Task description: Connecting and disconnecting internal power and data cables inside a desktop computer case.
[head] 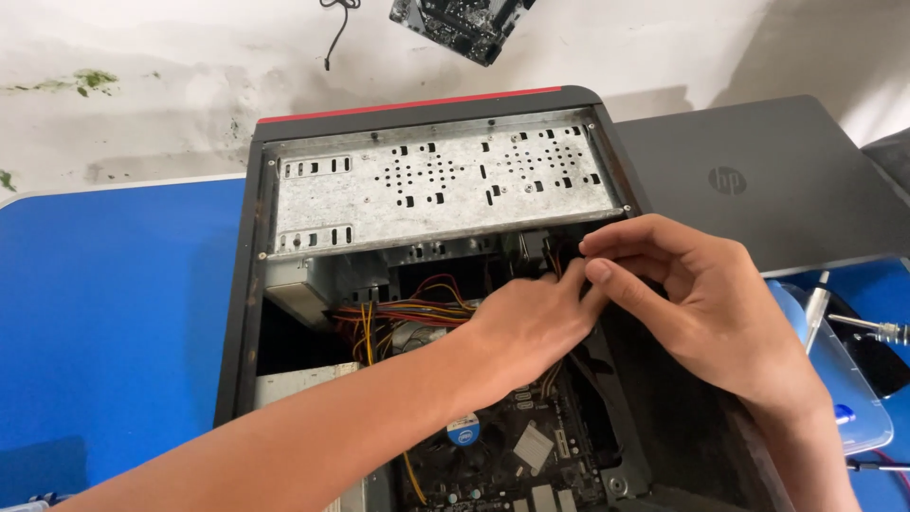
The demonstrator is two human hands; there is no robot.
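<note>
An open desktop computer case (248, 237) with a black frame and a red top strip lies on its side on a blue table (114, 322). Inside, a perforated metal drive cage (445, 185) spans the top, and a bundle of yellow, red and black wires (408, 311) runs toward a connector (559, 254) under the cage. My left hand (526, 318) reaches into the case, its fingertips at the connector. My right hand (692, 294) pinches the same connector from the right with thumb and forefinger. The motherboard (512, 446) shows below my arms.
A closed grey laptop (758, 180) rests to the right of the case. A pale blue box (853, 389) and a screwdriver (877, 329) lie at the right edge. A dark circuit board (464, 24) and a black cable (336, 28) lie on the white floor beyond the table.
</note>
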